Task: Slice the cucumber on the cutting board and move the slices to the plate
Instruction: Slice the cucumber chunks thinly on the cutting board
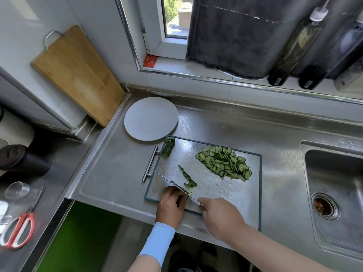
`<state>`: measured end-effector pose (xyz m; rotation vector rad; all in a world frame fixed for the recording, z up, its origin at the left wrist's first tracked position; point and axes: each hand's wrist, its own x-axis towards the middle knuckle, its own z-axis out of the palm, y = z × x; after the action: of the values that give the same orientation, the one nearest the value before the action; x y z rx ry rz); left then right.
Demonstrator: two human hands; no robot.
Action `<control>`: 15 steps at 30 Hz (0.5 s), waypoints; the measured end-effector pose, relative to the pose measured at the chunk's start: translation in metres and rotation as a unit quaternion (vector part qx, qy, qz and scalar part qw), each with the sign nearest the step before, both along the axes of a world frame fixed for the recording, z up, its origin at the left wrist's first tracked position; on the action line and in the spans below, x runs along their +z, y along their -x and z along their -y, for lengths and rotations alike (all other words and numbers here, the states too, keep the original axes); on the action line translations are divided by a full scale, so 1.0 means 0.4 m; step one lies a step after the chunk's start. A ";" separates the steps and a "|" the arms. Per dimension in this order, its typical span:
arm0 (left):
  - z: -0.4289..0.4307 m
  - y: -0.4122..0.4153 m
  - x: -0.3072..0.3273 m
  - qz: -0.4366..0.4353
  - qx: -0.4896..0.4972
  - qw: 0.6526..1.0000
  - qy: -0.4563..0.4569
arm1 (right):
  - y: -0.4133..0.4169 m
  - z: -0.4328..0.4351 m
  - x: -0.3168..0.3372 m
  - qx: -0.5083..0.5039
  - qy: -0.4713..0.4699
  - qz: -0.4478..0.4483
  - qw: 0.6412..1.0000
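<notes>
While my right hand (222, 214) is wrapped around the handle of the knife (176, 186), the blade lies slantwise over the near left corner of the cutting board (260, 183). My left hand (170, 205) sits against the blade's left flank with its fingers curled. I cannot tell whether they pin a last piece of cucumber, because the blade hides it.

A short row of fresh slices (187, 178) lies just beyond the blade, and the main heap of cucumber slices (224, 163) sits further right on the board. A dark cucumber stub (168, 148) rests at the far left corner, by the board's bar handle (150, 165).

I judge the slices to be light, thin, wet and limp. They would likely stick to steel and slide on this metal board, so scooping them on the flat of the blade, with the left hand cupping, looks better than pinching.

The plate (151, 118) stands just beyond the board's far left corner on the worktop (110, 173), with an open path to it. The sink (334, 183) drops away to the right, well apart from the heap, and the board's near edge overhangs the worktop's front.
</notes>
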<state>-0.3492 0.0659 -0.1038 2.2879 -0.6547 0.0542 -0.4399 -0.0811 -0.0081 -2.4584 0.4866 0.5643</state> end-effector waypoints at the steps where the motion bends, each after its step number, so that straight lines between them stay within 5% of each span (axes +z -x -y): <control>1: -0.001 -0.003 0.001 -0.003 -0.005 1.000 0.001 | 0.002 0.003 0.000 -0.005 -0.009 0.001 1.000; 15: -0.128 -0.062 0.033 -0.057 0.119 0.991 -0.034 | 0.022 0.025 0.012 -0.025 -0.100 -0.054 0.993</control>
<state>-0.3244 0.1170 -0.0908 2.4053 -0.3269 0.0146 -0.4488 -0.0911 -0.0034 -2.2272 0.5080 0.6924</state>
